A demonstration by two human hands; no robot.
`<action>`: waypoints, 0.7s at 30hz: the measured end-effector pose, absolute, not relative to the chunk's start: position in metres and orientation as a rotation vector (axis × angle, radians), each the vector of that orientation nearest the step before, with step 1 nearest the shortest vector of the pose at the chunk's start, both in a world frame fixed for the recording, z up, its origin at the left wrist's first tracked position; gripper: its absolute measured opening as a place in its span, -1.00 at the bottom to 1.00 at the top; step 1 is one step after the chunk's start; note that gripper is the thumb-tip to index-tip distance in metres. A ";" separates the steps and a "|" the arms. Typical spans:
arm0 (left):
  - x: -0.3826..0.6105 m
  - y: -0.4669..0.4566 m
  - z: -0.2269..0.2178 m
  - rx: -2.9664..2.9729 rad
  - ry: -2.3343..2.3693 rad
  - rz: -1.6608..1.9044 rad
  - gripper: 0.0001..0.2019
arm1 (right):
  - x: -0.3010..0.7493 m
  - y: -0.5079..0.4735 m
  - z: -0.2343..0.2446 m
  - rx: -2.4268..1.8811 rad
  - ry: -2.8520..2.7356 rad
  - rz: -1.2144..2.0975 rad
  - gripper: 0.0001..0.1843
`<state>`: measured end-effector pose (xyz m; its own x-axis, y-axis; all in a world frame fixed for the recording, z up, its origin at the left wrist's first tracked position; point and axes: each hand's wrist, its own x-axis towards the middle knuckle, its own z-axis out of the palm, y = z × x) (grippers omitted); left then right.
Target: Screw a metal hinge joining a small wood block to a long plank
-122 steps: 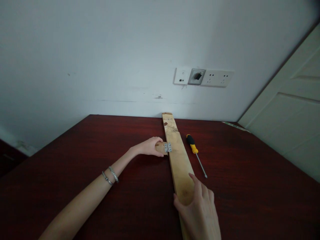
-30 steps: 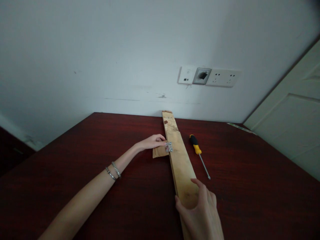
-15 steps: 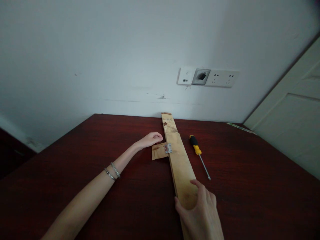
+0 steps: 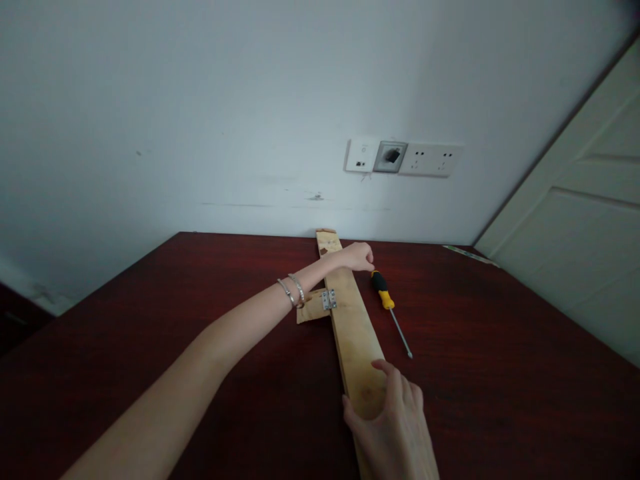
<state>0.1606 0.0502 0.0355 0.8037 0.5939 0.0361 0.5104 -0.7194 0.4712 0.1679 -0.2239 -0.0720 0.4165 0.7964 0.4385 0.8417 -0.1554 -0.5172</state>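
Note:
A long pale wooden board (image 4: 354,313) lies on the dark red table, its far end near the wall. My right hand (image 4: 393,417) grips its near part, thumb on the left edge and fingers on the right. A small wooden piece (image 4: 311,310) sticks out at the board's left side, joined by a metal hinge (image 4: 329,299). My left hand (image 4: 357,256) reaches across the board with curled fingers; whatever they hold, if anything, is hidden. Just below its fingertips lies a screwdriver (image 4: 383,291) with a black and yellow handle, tip towards me.
The dark red table (image 4: 480,347) runs back to a white wall (image 4: 225,120). Sockets and switches (image 4: 430,160) are set in the wall, one with a black plug. A white panelled door (image 4: 575,220) stands at the right. A thin strip (image 4: 470,255) lies at the table's back right corner.
My left hand has moved right, from beside the hinge across the board to the screwdriver's handle end. My right hand keeps its grip on the board. The view has shifted slightly.

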 end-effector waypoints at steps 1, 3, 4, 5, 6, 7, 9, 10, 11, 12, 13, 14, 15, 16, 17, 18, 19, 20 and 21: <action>0.173 0.050 0.036 2.543 0.842 0.225 -0.89 | 0.168 -0.224 -0.072 -1.955 -1.397 -0.085 -0.45; 0.193 0.048 0.034 2.530 0.904 0.151 -0.89 | 0.169 -0.224 -0.073 -1.951 -1.431 -0.090 -0.45; 0.202 0.047 0.031 2.522 0.934 0.119 -0.87 | 0.169 -0.224 -0.073 -1.948 -1.443 -0.096 -0.45; 0.209 0.045 0.028 2.515 0.964 0.090 -0.85 | 0.170 -0.224 -0.073 -1.949 -1.446 -0.102 -0.46; 0.215 0.044 0.025 2.510 0.990 0.065 -0.84 | 0.170 -0.223 -0.073 -1.951 -1.443 -0.109 -0.46; 0.221 0.043 0.021 2.506 1.012 0.042 -0.82 | 0.170 -0.223 -0.073 -1.953 -1.437 -0.119 -0.46; 0.229 0.040 0.015 2.499 1.054 -0.007 -0.77 | 0.168 -0.223 -0.072 -1.954 -1.433 -0.130 -0.47; 0.232 0.039 0.013 2.494 1.076 -0.034 -0.74 | 0.167 -0.223 -0.071 -1.957 -1.430 -0.132 -0.47; 0.234 0.038 0.011 2.487 1.101 -0.062 -0.71 | 0.166 -0.223 -0.070 -1.961 -1.425 -0.133 -0.48; 0.236 0.036 0.010 2.477 1.125 -0.087 -0.68 | 0.165 -0.223 -0.069 -1.965 -1.416 -0.137 -0.48; 0.237 0.035 0.010 2.465 1.147 -0.111 -0.66 | 0.164 -0.224 -0.069 -1.971 -1.405 -0.139 -0.47; 0.238 0.033 0.011 2.449 1.166 -0.130 -0.65 | 0.164 -0.224 -0.068 -1.974 -1.398 -0.139 -0.47; 0.238 0.032 0.011 2.430 1.183 -0.149 -0.64 | 0.163 -0.224 -0.068 -1.973 -1.397 -0.140 -0.46; 0.238 0.030 0.012 2.406 1.198 -0.165 -0.64 | 0.163 -0.224 -0.068 -1.969 -1.400 -0.139 -0.46; 0.238 0.028 0.013 2.381 1.211 -0.180 -0.65 | 0.163 -0.224 -0.067 -1.969 -1.401 -0.136 -0.45; 0.238 0.026 0.014 2.354 1.223 -0.192 -0.65 | 0.162 -0.224 -0.067 -1.971 -1.399 -0.133 -0.46; 0.237 0.024 0.015 2.329 1.232 -0.197 -0.65 | 0.162 -0.224 -0.067 -1.972 -1.396 -0.128 -0.46; 0.235 0.022 0.016 2.306 1.237 -0.196 -0.65 | 0.162 -0.223 -0.067 -1.973 -1.391 -0.123 -0.46; 0.234 0.020 0.017 2.288 1.236 -0.185 -0.65 | 0.162 -0.223 -0.068 -1.974 -1.385 -0.117 -0.47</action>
<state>0.2340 0.0201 0.0167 0.5725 0.7377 -0.3578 0.8102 -0.4422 0.3846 0.1624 -0.2231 -0.0675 0.4211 0.7872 0.4505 0.8516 -0.1721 -0.4952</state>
